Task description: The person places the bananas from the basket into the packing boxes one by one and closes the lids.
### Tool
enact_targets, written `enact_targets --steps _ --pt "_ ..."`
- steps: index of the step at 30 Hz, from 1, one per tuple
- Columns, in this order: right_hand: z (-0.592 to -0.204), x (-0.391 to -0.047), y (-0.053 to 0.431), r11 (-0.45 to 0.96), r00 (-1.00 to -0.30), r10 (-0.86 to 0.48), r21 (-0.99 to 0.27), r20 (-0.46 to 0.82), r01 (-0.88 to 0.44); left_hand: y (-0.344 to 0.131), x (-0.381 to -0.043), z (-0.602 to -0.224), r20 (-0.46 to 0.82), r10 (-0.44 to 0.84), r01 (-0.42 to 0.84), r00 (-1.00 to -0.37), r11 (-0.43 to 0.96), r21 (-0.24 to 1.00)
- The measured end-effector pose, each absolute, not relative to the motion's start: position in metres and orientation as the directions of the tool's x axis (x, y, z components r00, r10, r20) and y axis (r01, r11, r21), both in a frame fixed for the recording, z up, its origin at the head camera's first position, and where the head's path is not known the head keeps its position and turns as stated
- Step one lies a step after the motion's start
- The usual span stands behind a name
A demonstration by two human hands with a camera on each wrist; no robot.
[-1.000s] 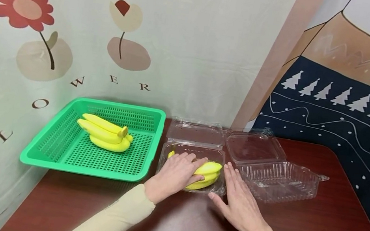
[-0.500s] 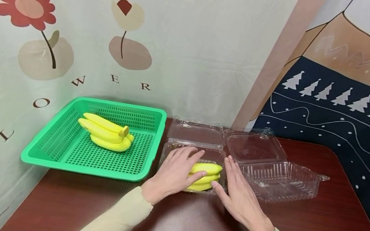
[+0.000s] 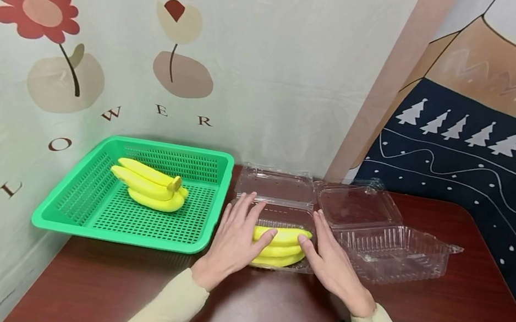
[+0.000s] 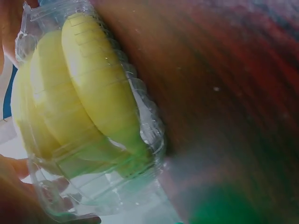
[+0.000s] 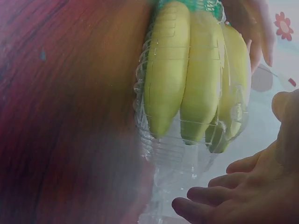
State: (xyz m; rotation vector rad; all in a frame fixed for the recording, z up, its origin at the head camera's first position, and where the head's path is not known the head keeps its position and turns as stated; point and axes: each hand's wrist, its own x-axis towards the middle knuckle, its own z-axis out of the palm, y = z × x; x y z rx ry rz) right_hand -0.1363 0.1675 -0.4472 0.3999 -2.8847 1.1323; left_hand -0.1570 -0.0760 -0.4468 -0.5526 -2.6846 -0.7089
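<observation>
A bunch of yellow bananas (image 3: 279, 250) lies in a clear plastic clamshell box (image 3: 280, 215), whose lid stands open at the back. My left hand (image 3: 232, 240) is at the box's left side, fingers straight and spread, thumb over the bananas' left part. At the right side is my right hand (image 3: 335, 264), its fingers straight and its thumb by the banana tips. Through the box wall in the left wrist view, the bananas (image 4: 88, 88) show side by side. The right wrist view has my right hand (image 5: 261, 182) with fingers extended, apart from the bananas (image 5: 196, 74).
A green perforated basket (image 3: 116, 236) on the left holds another bunch of bananas (image 3: 149, 186). To the right stands a second clear clamshell box (image 3: 394, 254), lid open. All rest on a dark red-brown table (image 3: 255, 316), with printed cloth (image 3: 277, 64) behind.
My left hand has come off the bananas towards the left, its fingers straightening. The bunch lies flatter and more of it shows. My right hand has shifted slightly, staying at the box's right side.
</observation>
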Motion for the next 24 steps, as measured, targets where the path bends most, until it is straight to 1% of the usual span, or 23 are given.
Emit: enact_targets --steps 8,15,20,24 --pt "-0.451 -0.1404 0.1685 0.688 -0.972 -0.221 -0.694 0.08 -0.214 -0.0785 -0.1584 -0.4503 0.342 0.245 0.389 -0.907 0.798 0.461" --pt "-0.455 -0.1405 0.1668 0.693 -0.97 -0.227 -0.686 0.084 -0.222 -0.0787 -0.1595 -0.4523 0.263 0.229 0.337 -0.937 0.789 0.513" --pt "-0.4557 -0.1398 0.1669 0.691 -0.973 -0.214 -0.691 0.084 -0.212 -0.0762 -0.159 -0.4539 0.244 0.234 0.333 -0.941 0.767 0.548" --pt "-0.4558 -0.1364 0.1698 0.679 -0.976 -0.205 -0.706 0.078 -0.199 -0.0729 -0.1557 -0.4546 0.261 0.252 0.357 -0.932 0.768 0.532"
